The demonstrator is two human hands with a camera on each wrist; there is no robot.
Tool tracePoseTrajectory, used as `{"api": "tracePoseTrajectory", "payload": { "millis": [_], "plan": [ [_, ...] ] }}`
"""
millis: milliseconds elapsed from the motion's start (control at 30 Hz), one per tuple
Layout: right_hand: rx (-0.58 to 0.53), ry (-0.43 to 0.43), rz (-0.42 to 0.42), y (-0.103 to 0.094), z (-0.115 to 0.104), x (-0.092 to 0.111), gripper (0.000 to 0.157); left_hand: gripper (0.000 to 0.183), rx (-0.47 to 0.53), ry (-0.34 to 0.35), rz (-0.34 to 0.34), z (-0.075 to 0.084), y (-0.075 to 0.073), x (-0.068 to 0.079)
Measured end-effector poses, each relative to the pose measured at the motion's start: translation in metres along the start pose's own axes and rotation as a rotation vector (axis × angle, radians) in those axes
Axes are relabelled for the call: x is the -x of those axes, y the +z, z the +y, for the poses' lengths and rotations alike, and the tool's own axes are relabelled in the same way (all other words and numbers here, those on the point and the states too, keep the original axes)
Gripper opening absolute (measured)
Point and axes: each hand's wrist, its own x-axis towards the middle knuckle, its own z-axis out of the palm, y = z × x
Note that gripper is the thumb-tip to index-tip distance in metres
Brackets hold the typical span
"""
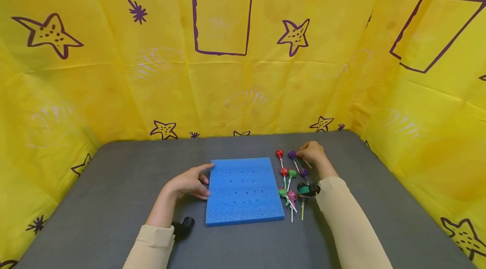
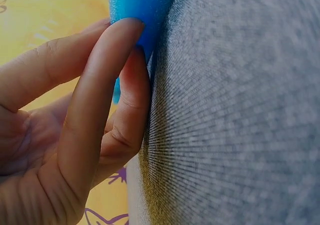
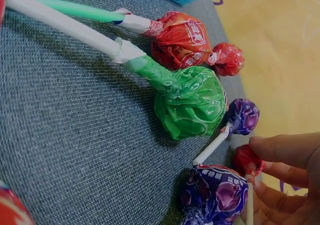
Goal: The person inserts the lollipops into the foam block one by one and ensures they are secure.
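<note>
A blue foam board point(image 1: 243, 189) with several small holes lies flat on the grey table. My left hand point(image 1: 190, 182) rests against its left side, the index finger reaching the far left corner; in the left wrist view, fingertips touch the foam edge point(image 2: 135, 5). To the right of the board, my right hand point(image 1: 314, 153) pinches a red-wrapped lollipop point(image 3: 247, 160) by its candy head, the pale stick hanging below. Beside that hand lie a purple lollipop point(image 3: 242, 116), another purple one point(image 3: 217, 194) and a green one point(image 3: 192, 102).
More lollipops lie loosely grouped along the board's right side, among them a red one point(image 1: 279, 153), a green one point(image 1: 282, 192) and a pink one point(image 1: 292, 195). A yellow stick point(image 1: 302, 212) shows below my right wrist camera. Yellow patterned cloth point(image 1: 235, 92) surrounds the table point(image 1: 133, 176).
</note>
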Motion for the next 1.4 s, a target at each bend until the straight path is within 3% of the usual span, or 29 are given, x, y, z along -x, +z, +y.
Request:
{"api": "tracePoseTrajectory", "payload": {
  "millis": [367, 800, 1033, 1400],
  "plan": [
    [-0.042, 0.015, 0.025, -0.001, 0.002, 0.0, 0.034, 0.091, -0.007, -0.012, 0.002, 0.0, 0.001, -0.001],
    [-0.095, -0.019, 0.116, -0.004, 0.002, -0.002, 0.027, 0.092, -0.005, -0.024, 0.025, -0.002, 0.001, -0.003],
    [-0.126, -0.033, 0.173, -0.005, -0.007, 0.002, 0.033, 0.092, 0.005, -0.016, 0.013, -0.003, 0.0, -0.004],
    [-0.231, -0.086, 0.255, 0.002, -0.027, 0.011, 0.029, 0.091, 0.004, -0.017, 0.013, -0.003, 0.002, -0.003]
  ]
}}
